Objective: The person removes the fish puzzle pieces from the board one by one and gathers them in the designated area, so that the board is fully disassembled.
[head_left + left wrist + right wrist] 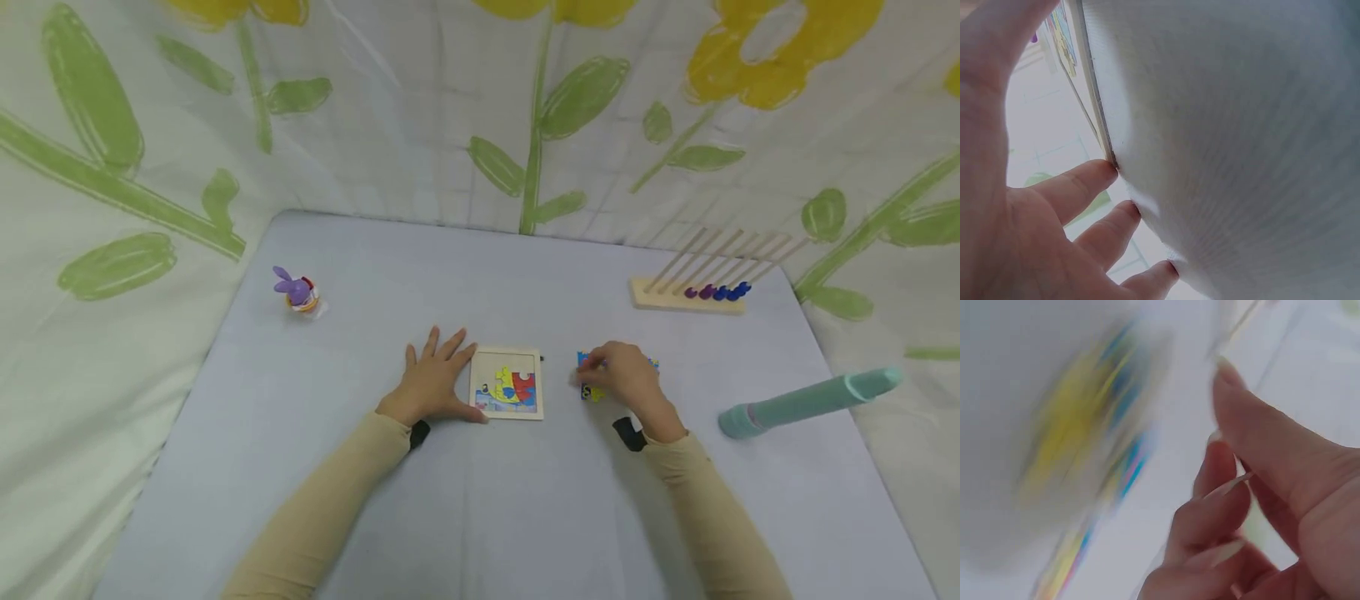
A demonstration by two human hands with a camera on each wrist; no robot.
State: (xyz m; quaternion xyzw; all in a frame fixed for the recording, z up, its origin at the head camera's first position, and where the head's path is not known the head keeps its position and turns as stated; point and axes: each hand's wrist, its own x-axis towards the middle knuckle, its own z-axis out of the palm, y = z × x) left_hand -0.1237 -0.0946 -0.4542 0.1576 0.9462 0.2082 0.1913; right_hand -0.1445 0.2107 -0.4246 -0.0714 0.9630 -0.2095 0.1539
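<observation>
A square wooden puzzle tray (541, 396) lies mid-table, partly filled with colourful pieces. My left hand (431, 383) is spread out beside it, fingertips and thumb along its left side. In the left wrist view the index fingertip (1109, 170) meets the tray's edge. Right of the tray, loose puzzle pieces (592, 392) in blue and yellow lie under my right hand (628, 377), which partly hides them. In the right wrist view the right fingers curl near the thumb (1229, 381) over the blurred pieces; I cannot tell whether they pinch a piece.
A wooden stand (686, 302) with slanting rods and purple and blue beads is at the back right. A teal tube-shaped object (806, 406) stands at the right. A purple-eared toy (298, 292) sits at the back left. A flower-patterned curtain (420, 142) hangs behind the table.
</observation>
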